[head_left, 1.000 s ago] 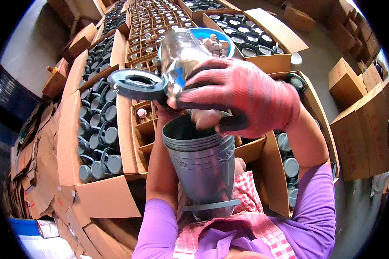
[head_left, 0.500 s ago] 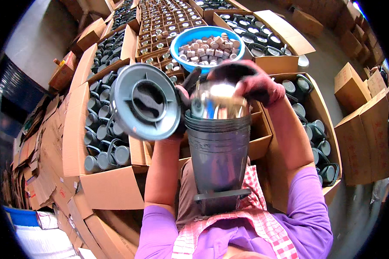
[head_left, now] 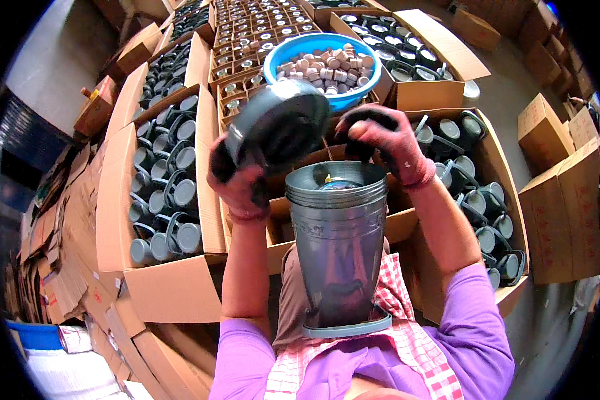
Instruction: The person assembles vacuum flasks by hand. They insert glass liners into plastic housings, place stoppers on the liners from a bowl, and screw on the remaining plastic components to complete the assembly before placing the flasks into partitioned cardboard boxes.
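Note:
A dark grey plastic flask casing (head_left: 340,247) stands upright in front of me, its handle at the lower end near my apron. Down inside its rim shows the top of a shiny liner (head_left: 342,185), mostly hidden by the wall. My left hand (head_left: 239,183), in a dark-and-pink glove, grips a round dark grey lid (head_left: 280,123), tilted on edge to the left of and above the casing. Just above the casing's right rim is my right hand (head_left: 383,137), gloved too, with bent fingers apart and nothing seen in them.
A blue basin (head_left: 273,67) of pale stoppers sits beyond my hands on divided cartons (head_left: 253,30) of bottle-like pieces. Open cartons of dark lidded flasks (head_left: 173,180) flank me at left and right (head_left: 477,193). Flattened cardboard (head_left: 67,233) lies far left; closed boxes (head_left: 563,213) stand right.
The shiny liner has gone down into the casing, and my right hand has come off it. My left hand has moved up and tipped the lid over.

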